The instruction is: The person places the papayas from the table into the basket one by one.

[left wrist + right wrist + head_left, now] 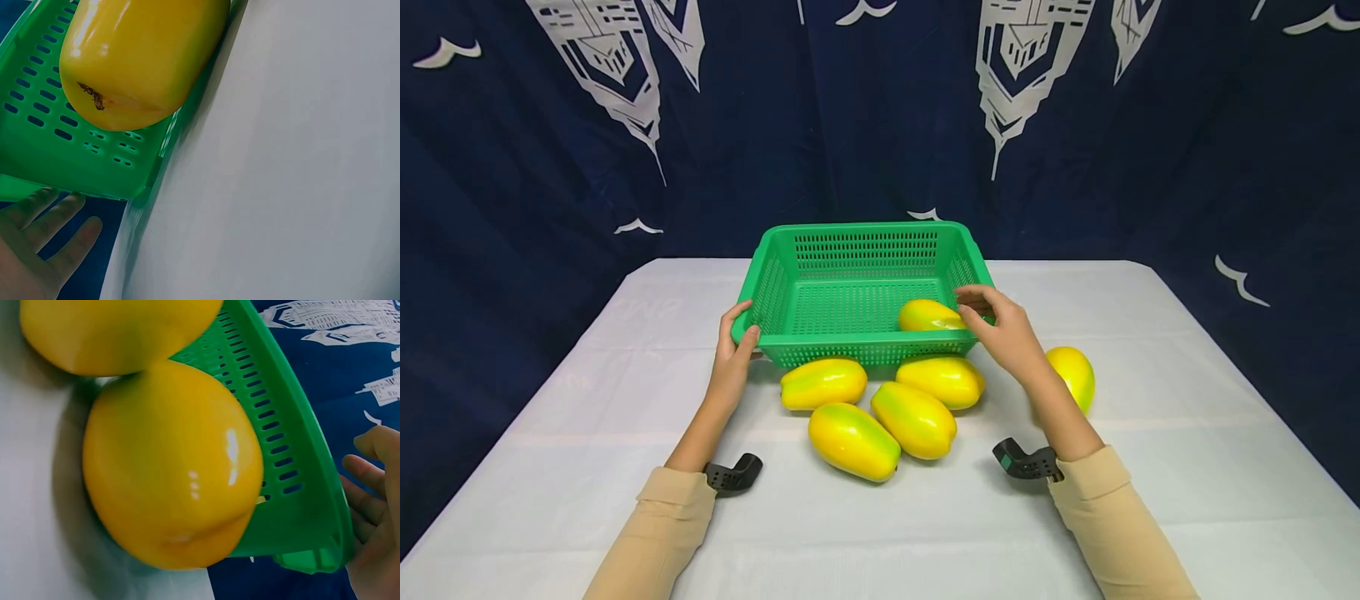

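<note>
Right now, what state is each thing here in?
Basket: upright, open-topped.
Inside fruit: lying in the basket.
Four front fruits: lying close together on the table.
Far-right fruit: apart, partly behind the right arm.
Left hand: holding the basket's near left corner.
Right hand: loosely bent beside the inside fruit; contact unclear.
Curtain: hanging.

1. A white table (1195, 442) with rounded far corners.
2. On it, toward the far edge, a green basket (857, 340).
3. Four yellow-green fruits (853, 442), bunched just before the basket.
4. A fifth fruit (1075, 375) (partly hidden), off to the right.
</note>
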